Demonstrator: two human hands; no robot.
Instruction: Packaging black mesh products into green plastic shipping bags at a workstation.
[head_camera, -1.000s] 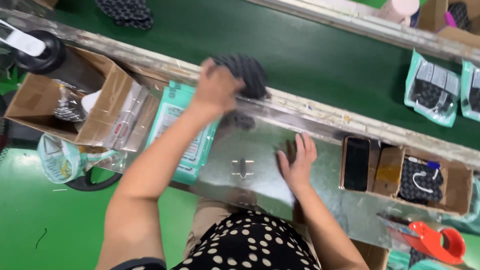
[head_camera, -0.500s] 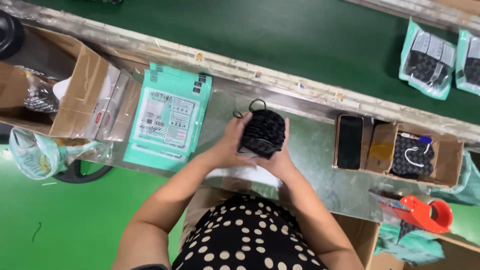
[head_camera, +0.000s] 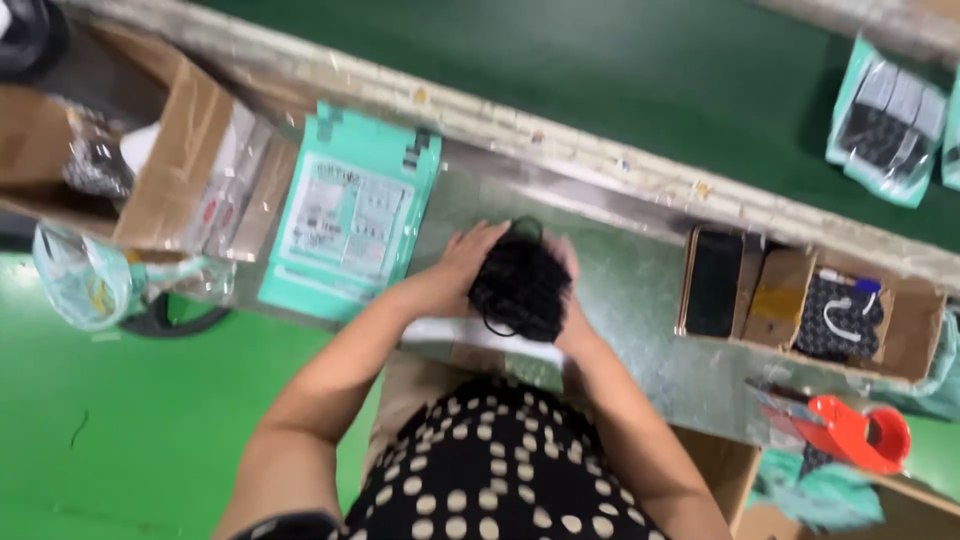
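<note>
We've got the black, dark-patterned fabric bundle (head_camera: 521, 285) right between our two hands, held low over the grey metal bench (head_camera: 620, 300), just in front of our body. Our left hand (head_camera: 462, 268) wraps its left side, fingers curled over the top edge; our right hand (head_camera: 566, 300) cups the right side and is mostly hidden behind the bundle, so we can't tell how tightly it closes. Both hands are touching it, neither nearer than the other. The bundle looks roundish, slightly longer from far edge to near edge, with a thin black loop showing at its far end and another at its near end. Just to our left lies the stack of flat teal printed packaging bags (head_camera: 350, 215), near but apart from the bundle. To the right, well apart, sits the open brown cardboard tray (head_camera: 905, 345), and beyond it the red tape dispenser (head_camera: 850, 432).
</note>
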